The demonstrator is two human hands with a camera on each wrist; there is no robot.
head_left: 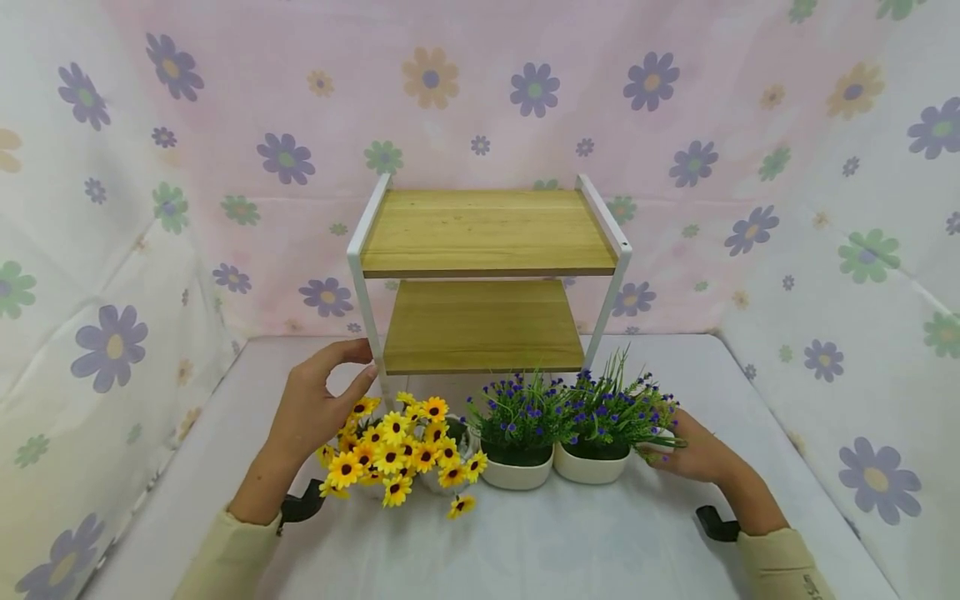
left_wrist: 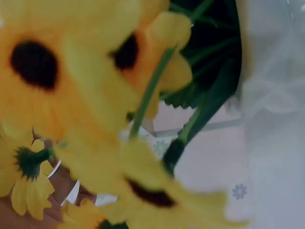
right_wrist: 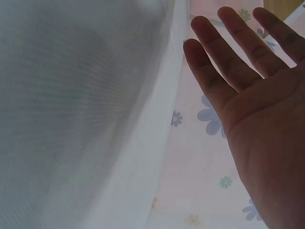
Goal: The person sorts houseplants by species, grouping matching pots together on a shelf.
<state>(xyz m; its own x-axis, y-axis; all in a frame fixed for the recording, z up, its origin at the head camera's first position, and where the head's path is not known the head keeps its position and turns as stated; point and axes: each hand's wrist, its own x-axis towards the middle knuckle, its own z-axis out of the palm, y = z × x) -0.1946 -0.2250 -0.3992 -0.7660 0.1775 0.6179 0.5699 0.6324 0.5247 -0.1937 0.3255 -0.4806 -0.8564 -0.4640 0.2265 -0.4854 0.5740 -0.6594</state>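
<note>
A two-tier shelf (head_left: 487, 237) with wooden boards and a white frame stands on the table. My left hand (head_left: 318, 400) is at its left post, thumb in front and fingertips passing behind it. Yellow artificial flowers (head_left: 393, 450) stand in front of that post; in the left wrist view, blurred yellow blooms (left_wrist: 95, 95) largely cover the hand. My right hand (head_left: 693, 450) is beside the right-hand white pot (head_left: 592, 468) of purple-flowered greenery, partly behind its leaves. In the right wrist view, that hand's fingers (right_wrist: 214, 71) are extended and spread, holding nothing.
A second white pot (head_left: 517, 475) with purple flowers stands between the yellow flowers and the right-hand pot. White cloth covers the table (head_left: 540, 542). Flower-patterned fabric (head_left: 480, 108) encloses the back and both sides. Black wrist mounts (head_left: 716, 525) show at the sleeves.
</note>
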